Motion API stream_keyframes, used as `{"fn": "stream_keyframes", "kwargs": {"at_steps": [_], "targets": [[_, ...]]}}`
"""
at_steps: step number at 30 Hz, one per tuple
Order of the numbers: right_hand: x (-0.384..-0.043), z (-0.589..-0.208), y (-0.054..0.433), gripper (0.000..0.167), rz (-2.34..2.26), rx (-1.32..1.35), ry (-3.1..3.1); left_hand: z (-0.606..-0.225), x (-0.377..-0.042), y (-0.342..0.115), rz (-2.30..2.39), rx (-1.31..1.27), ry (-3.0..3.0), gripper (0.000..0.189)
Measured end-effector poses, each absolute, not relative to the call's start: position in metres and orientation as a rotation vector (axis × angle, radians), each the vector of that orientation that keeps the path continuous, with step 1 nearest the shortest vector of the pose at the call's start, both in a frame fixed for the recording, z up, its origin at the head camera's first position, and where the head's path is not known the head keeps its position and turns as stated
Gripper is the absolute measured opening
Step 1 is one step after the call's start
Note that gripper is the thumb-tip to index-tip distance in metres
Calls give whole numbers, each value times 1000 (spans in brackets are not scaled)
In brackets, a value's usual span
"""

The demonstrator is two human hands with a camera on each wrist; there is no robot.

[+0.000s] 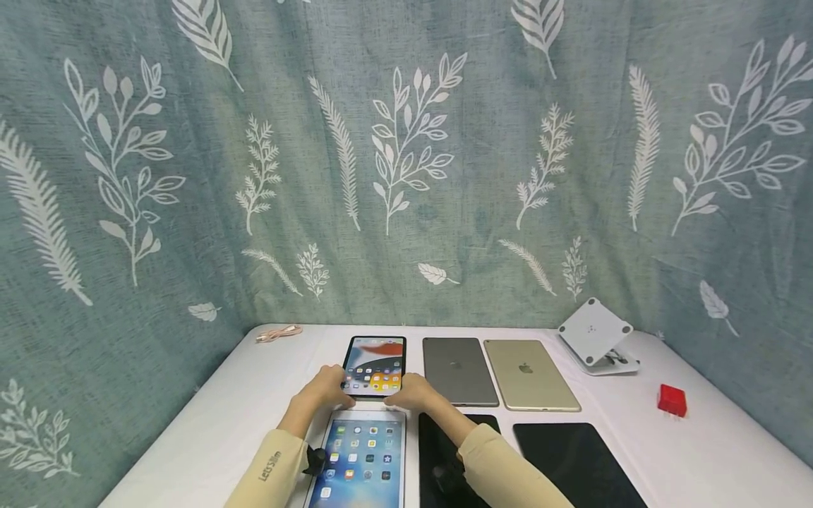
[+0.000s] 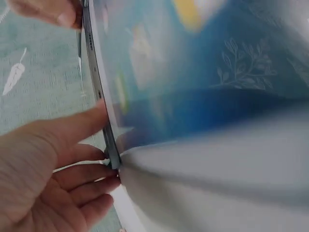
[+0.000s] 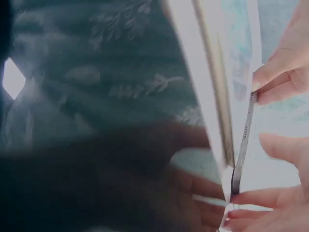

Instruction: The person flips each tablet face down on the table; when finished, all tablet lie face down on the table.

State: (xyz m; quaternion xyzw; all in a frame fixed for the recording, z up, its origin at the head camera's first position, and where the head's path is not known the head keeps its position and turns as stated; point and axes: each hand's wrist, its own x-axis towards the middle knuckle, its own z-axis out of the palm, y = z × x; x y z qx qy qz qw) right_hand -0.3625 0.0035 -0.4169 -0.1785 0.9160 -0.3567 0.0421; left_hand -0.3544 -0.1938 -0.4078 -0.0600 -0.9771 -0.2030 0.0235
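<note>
Glass fronts the slim, round-cornered tablet point(image 1: 375, 361) both hands point(image 1: 325, 386) point(image 1: 416, 392) hold by its near corners.

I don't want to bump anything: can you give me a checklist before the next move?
1. Left hand and right hand at the small tablet's near corners: ok.
2. Small tablet's screen lit: ok.
3. Small tablet flat on the table: cannot tell.
4. Gap between small tablet and gray tablet: ok.
5. Black tablet beside the white tablet fully visible: not ok, right arm blocks part.
</note>
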Motion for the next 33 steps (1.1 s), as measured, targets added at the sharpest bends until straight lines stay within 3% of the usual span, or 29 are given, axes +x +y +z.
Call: {"fn": "stream_keyframes", "kwargs": {"at_steps": [3,8,14,27,33], "targets": [[-363,-418,4,22,-1304,-395,2702,-409,-354,-190,-618,-185,-3010,27],[-361,-417,7,32,-1543,-218,2596,-410,-353,-186,-626,-242,-2982,21],[-365,-410,15,42,-1739,-209,2543,-408,-351,-183,-673,-321,-2980,23],[-366,-387,24,33,-1911,-177,2702,-408,-356,-162,-814,-559,-2992,24],[-363,-370,20,32,-1865,-306,2787,-407,-358,-151,-924,-694,-2947,21]]}}
